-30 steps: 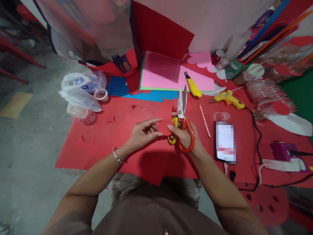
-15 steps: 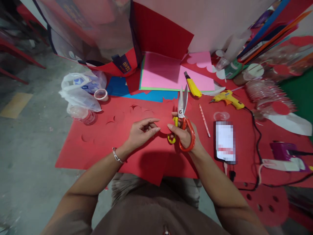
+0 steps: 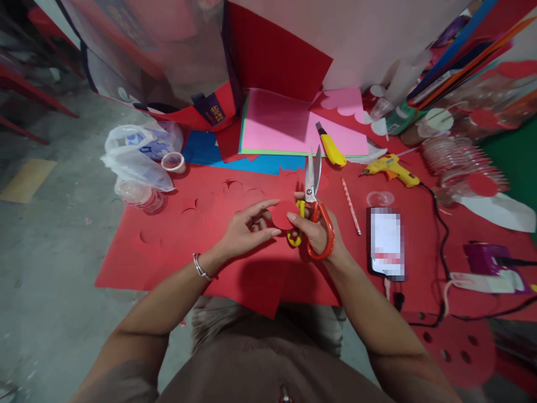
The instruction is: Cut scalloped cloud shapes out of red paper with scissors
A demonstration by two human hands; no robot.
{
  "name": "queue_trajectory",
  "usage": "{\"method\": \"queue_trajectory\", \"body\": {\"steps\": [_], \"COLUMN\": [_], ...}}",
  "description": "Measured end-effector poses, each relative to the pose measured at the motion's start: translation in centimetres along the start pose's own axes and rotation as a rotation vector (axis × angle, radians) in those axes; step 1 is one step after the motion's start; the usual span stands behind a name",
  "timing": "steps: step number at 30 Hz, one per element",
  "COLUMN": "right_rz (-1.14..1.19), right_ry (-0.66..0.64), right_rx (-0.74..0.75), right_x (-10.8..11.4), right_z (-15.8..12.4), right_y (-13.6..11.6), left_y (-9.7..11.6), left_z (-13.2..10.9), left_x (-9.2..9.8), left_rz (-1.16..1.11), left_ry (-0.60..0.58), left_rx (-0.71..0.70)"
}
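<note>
A small red paper circle (image 3: 283, 216) is between my two hands above the red-covered table. The thumb and index finger of my left hand (image 3: 247, 228) are at its left edge, one above and one below; the other fingers curl in. My right hand (image 3: 318, 230) pinches the circle's right side under the thumb. That same hand also holds a pair of scissors (image 3: 310, 187) with red and yellow handles. The blades point away from me and stand slightly apart. Red paper sheets (image 3: 168, 254) with curved cut-out scraps lie below and left of my hands.
Beyond the hands are a yellow utility knife (image 3: 333, 150), pink paper (image 3: 274, 126) and blue paper (image 3: 201, 154). At right lie a pencil (image 3: 351, 207), a glue gun (image 3: 394, 168) with its cord, and a phone (image 3: 386, 243). A plastic bag (image 3: 138, 157) and a small cup (image 3: 173, 163) stand left.
The fingers of my left hand have spread wider around the circle's left edge, and the circle's face shows more fully. My right hand and the scissors stay almost in place.
</note>
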State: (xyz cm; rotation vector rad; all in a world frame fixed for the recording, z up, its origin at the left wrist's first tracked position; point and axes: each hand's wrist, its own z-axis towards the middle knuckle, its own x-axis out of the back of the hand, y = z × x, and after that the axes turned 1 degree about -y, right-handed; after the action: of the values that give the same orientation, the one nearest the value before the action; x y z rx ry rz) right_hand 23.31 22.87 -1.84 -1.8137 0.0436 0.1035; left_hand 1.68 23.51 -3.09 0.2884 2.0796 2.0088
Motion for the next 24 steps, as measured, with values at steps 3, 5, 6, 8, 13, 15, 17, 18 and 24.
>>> {"method": "queue_trajectory", "body": {"steps": [3, 5, 6, 8, 13, 15, 17, 18, 24], "right_rz": [0.042, 0.049, 0.047, 0.036, 0.035, 0.038, 0.041, 0.045, 0.061], "right_ry": [0.022, -0.009, -0.027, -0.053, -0.042, -0.041, -0.043, -0.042, -0.006], "right_rx": [-0.041, -0.075, -0.090, -0.108, -0.101, -0.100, -0.097, -0.096, -0.093], "right_x": [-0.26, -0.37, -0.40, -0.43, -0.43, -0.47, -0.52, -0.54, -0.58], "right_z": [-0.09, -0.14, -0.16, -0.20, -0.25, -0.24, -0.24, -0.25, -0.39], "right_y": [-0.22, -0.28, -0.31, -0.36, -0.33, -0.26, -0.22, -0.22, -0.58], "left_y": [-0.27, -0.41, -0.43, -0.39, -0.23, -0.31, -0.41, -0.45, -0.21], "left_z": [-0.04, -0.01, 0.01, 0.05, 0.12, 0.12, 0.12, 0.13, 0.34], "left_x": [-0.18, -0.20, -0.18, -0.09, 0.01, -0.03, -0.06, -0.05, 0.24], "left_rz": [0.014, 0.026, 0.037, 0.060, 0.088, 0.089, 0.084, 0.079, 0.033], "left_ry": [-0.023, -0.021, -0.022, -0.029, -0.021, 0.001, 0.024, 0.033, 0.075], "left_rx": [0.023, 0.012, 0.007, 0.007, -0.036, -0.047, -0.045, -0.043, -0.020]}}
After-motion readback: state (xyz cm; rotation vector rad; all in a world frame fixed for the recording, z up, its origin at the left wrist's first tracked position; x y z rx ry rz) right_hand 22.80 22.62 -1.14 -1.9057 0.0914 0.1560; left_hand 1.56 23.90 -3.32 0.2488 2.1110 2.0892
